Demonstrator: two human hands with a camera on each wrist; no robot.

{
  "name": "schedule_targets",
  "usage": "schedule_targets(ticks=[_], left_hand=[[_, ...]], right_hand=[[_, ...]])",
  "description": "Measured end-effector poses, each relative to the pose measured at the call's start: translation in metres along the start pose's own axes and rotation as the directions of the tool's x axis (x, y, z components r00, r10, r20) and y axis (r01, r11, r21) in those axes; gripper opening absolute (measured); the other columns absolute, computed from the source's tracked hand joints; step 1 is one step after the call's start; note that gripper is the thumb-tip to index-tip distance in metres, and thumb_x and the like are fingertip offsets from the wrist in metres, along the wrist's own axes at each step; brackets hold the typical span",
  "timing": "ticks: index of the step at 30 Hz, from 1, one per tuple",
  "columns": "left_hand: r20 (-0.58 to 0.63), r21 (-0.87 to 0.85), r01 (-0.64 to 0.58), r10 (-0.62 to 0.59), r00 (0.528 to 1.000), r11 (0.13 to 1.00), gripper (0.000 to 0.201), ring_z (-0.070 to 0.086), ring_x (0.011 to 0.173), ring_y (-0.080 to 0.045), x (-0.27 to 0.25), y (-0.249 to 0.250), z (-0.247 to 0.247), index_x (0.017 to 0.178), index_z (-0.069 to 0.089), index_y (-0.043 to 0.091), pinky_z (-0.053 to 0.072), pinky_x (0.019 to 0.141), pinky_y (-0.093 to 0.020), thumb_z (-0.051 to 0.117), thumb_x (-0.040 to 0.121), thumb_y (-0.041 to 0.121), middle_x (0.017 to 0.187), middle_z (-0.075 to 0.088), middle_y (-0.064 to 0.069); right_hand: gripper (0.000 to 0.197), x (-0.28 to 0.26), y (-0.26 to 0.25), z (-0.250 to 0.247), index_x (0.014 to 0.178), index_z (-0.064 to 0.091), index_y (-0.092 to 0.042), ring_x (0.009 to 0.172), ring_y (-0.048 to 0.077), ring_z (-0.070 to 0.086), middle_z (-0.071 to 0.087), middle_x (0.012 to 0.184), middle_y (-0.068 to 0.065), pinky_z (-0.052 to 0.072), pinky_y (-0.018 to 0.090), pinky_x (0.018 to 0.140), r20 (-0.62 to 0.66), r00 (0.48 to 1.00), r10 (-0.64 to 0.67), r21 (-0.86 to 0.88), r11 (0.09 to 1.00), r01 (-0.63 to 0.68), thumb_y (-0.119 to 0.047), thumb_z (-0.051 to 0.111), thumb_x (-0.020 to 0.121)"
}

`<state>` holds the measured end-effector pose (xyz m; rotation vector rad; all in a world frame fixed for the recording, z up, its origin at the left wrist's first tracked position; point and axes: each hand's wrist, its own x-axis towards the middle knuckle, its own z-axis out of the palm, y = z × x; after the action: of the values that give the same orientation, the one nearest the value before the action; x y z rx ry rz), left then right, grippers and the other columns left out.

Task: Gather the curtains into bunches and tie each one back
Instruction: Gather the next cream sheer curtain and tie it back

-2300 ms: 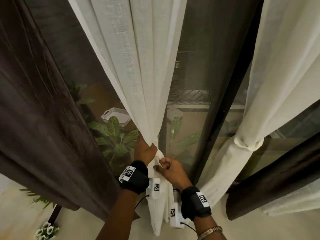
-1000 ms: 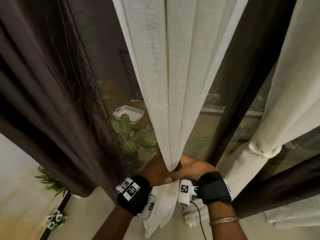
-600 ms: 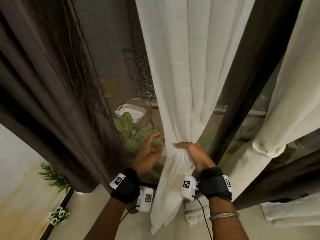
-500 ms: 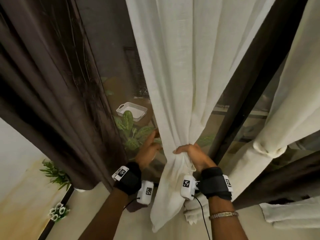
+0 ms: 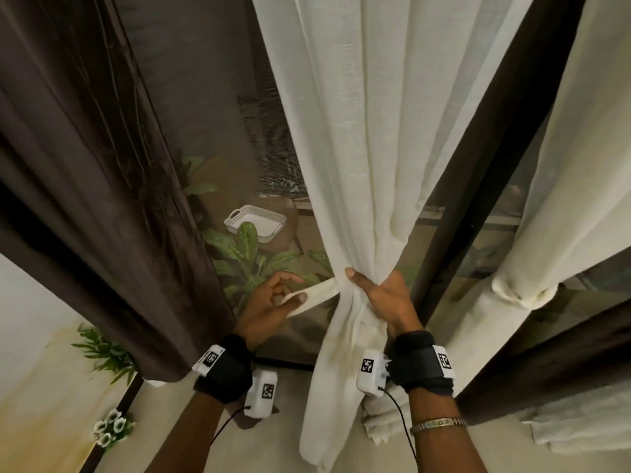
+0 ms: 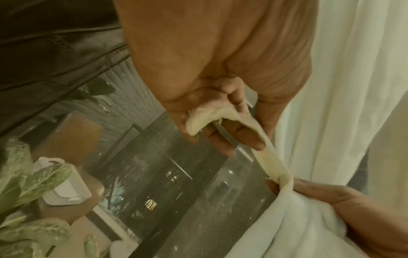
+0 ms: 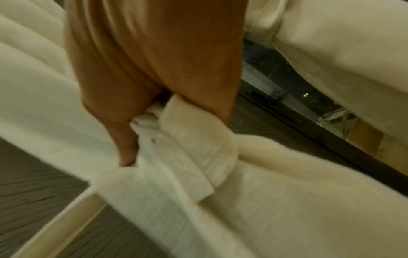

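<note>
A cream sheer curtain (image 5: pixel 368 131) hangs in the middle and is pinched into a bunch at waist height. My right hand (image 5: pixel 379 293) grips that bunch, fingers wrapped round the cloth (image 7: pixel 176 139). A narrow cream tie strip (image 5: pixel 316 293) runs left from the bunch. My left hand (image 5: pixel 276 298) pinches the strip's end between thumb and fingers (image 6: pixel 223 125) and holds it taut. A second cream curtain (image 5: pixel 560 199) at the right is bunched and bound with a tie (image 5: pixel 522 293). Dark brown drapes (image 5: pixel 85 165) hang at the left.
Behind the curtains is a glass door with a dark frame (image 5: pixel 478 165). Through the glass I see a leafy plant (image 5: pixel 246 257) and a white basket (image 5: pixel 256 221). Another brown drape (image 5: pixel 546 353) crosses the lower right. Small flowers (image 5: pixel 109 431) stand on the floor at the lower left.
My left hand, open beside the curtain half a second ago, now pinches the tie strip and draws it left. My right hand keeps its grip on the bunch.
</note>
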<state>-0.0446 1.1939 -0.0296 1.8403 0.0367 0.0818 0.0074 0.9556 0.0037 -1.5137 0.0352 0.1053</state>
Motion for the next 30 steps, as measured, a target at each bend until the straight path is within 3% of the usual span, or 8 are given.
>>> schedule_targets(ticks=[5, 10, 13, 16, 18, 22, 25, 30], left_hand=[[0.303, 0.155, -0.126, 0.074, 0.950, 0.980, 0.032, 0.070, 0.118, -0.004, -0.032, 0.025, 0.007, 0.115, 0.081, 0.026, 0.055, 0.106, -0.029, 0.072, 0.096, 0.003, 0.121, 0.078, 0.015], [0.598, 0.055, -0.098, 0.046, 0.800, 0.994, 0.061, 0.058, 0.138, 0.000, -0.048, 0.046, 0.024, 0.150, 0.058, 0.011, 0.046, 0.111, -0.015, 0.059, 0.093, -0.010, 0.151, 0.061, 0.003], [0.485, 0.041, -0.153, 0.114, 0.867, 0.987, 0.052, 0.063, 0.133, 0.000, -0.042, 0.040, 0.032, 0.143, 0.066, 0.012, 0.048, 0.112, -0.017, 0.061, 0.099, -0.013, 0.142, 0.069, 0.011], [0.271, 0.122, -0.186, 0.147, 0.951, 0.975, 0.037, 0.072, 0.111, 0.007, -0.030, 0.033, 0.031, 0.117, 0.083, 0.018, 0.057, 0.100, -0.018, 0.070, 0.094, -0.008, 0.111, 0.075, 0.036], [0.216, 0.278, -0.299, 0.244, 0.946, 0.913, 0.025, 0.072, 0.106, 0.006, -0.023, 0.029, 0.029, 0.104, 0.085, 0.027, 0.060, 0.097, -0.028, 0.076, 0.091, 0.008, 0.112, 0.073, 0.037], [0.302, 0.412, -0.514, 0.419, 0.856, 0.753, 0.007, 0.063, 0.127, -0.008, -0.017, 0.024, 0.027, 0.096, 0.077, 0.032, 0.056, 0.100, -0.034, 0.078, 0.089, 0.030, 0.150, 0.054, 0.021], [0.385, 0.448, -0.595, 0.457, 0.802, 0.667, 0.014, 0.066, 0.120, -0.018, -0.016, 0.019, 0.033, 0.099, 0.075, 0.026, 0.057, 0.099, -0.041, 0.067, 0.089, 0.030, 0.130, 0.072, 0.007], [0.413, 0.652, -0.474, 0.247, 0.877, 0.592, 0.051, 0.060, 0.103, -0.019, -0.003, 0.006, 0.039, 0.111, 0.075, 0.024, 0.054, 0.085, -0.045, 0.037, 0.103, 0.057, 0.106, 0.074, 0.005]], right_hand=[[0.034, 0.011, 0.004, 0.001, 0.116, 0.072, -0.025, 0.109, 0.025, 0.075, 0.078, 0.116, 0.001, 0.062, 0.048, 0.098, -0.193, 0.981, 0.027, 0.170, 0.985, 0.007, -0.019, 0.088, 0.087], [0.054, 0.011, 0.008, 0.002, 0.132, 0.069, -0.013, 0.116, 0.029, 0.072, 0.076, 0.128, 0.007, 0.058, 0.043, 0.103, 0.010, 0.998, 0.070, 0.451, 0.890, -0.067, 0.002, 0.083, 0.083], [0.085, 0.012, 0.014, -0.003, 0.154, 0.051, -0.001, 0.128, 0.038, 0.057, 0.061, 0.141, 0.017, 0.040, 0.051, 0.120, 0.155, 0.985, 0.079, 0.678, 0.717, -0.164, 0.013, 0.061, 0.071], [0.094, 0.014, 0.014, -0.003, 0.155, 0.049, -0.003, 0.134, 0.039, 0.048, 0.052, 0.151, 0.018, 0.026, 0.052, 0.127, 0.206, 0.977, 0.057, 0.759, 0.621, -0.196, 0.015, 0.042, 0.064], [0.096, 0.014, 0.015, -0.003, 0.156, 0.048, -0.004, 0.134, 0.042, 0.050, 0.049, 0.160, 0.023, 0.030, 0.054, 0.124, 0.206, 0.978, 0.044, 0.754, 0.630, -0.187, 0.018, 0.042, 0.063], [0.089, 0.019, 0.021, -0.006, 0.155, 0.050, -0.010, 0.145, 0.050, 0.049, 0.054, 0.157, 0.024, 0.037, 0.061, 0.123, 0.098, 0.988, 0.124, 0.709, 0.687, -0.156, 0.029, 0.046, 0.075], [0.077, 0.024, 0.021, -0.010, 0.153, 0.053, -0.013, 0.141, 0.043, 0.057, 0.059, 0.154, 0.020, 0.043, 0.060, 0.121, 0.075, 0.980, 0.182, 0.739, 0.650, -0.177, 0.027, 0.051, 0.088], [0.062, 0.023, 0.018, -0.005, 0.149, 0.059, -0.015, 0.126, 0.036, 0.067, 0.066, 0.147, 0.018, 0.044, 0.057, 0.120, 0.133, 0.962, 0.237, 0.790, 0.561, -0.247, 0.017, 0.056, 0.096]])
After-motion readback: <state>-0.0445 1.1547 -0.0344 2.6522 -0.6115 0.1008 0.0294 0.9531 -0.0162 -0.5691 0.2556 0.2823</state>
